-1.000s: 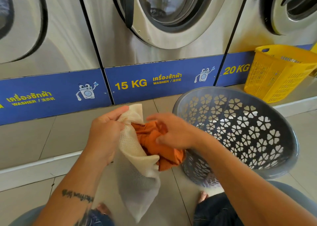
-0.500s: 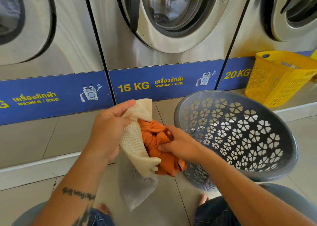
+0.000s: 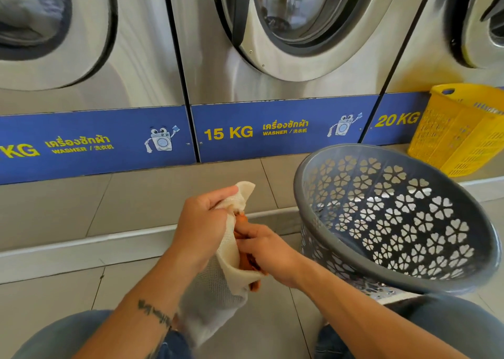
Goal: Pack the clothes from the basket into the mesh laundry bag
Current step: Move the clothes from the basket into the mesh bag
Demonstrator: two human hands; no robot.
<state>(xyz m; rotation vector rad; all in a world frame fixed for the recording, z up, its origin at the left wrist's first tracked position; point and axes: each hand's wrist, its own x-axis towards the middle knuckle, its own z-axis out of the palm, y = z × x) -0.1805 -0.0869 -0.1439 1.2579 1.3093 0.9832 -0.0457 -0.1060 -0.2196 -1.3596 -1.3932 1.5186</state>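
My left hand [image 3: 201, 227] grips the rim of a cream mesh laundry bag [image 3: 218, 296], which hangs down between my knees. An orange garment [image 3: 245, 262] is mostly inside the bag's mouth, with only small folds showing. My right hand [image 3: 267, 252] grips that orange cloth at the opening, its fingers partly inside the bag. To the right a grey plastic basket [image 3: 308, 184] with flower-shaped holes stands tilted toward me, and I see no clothes inside it.
Three steel washing machines [image 3: 272, 80] with a blue label band line the wall ahead. A yellow basket [image 3: 461, 129] stands on the raised tile step at the far right. My knees in blue jeans frame the bottom of the view.
The orange garment has gone much deeper into the bag, pushed down by my right hand. My left hand kept its hold on the bag's rim. The view shifted lower and closer.
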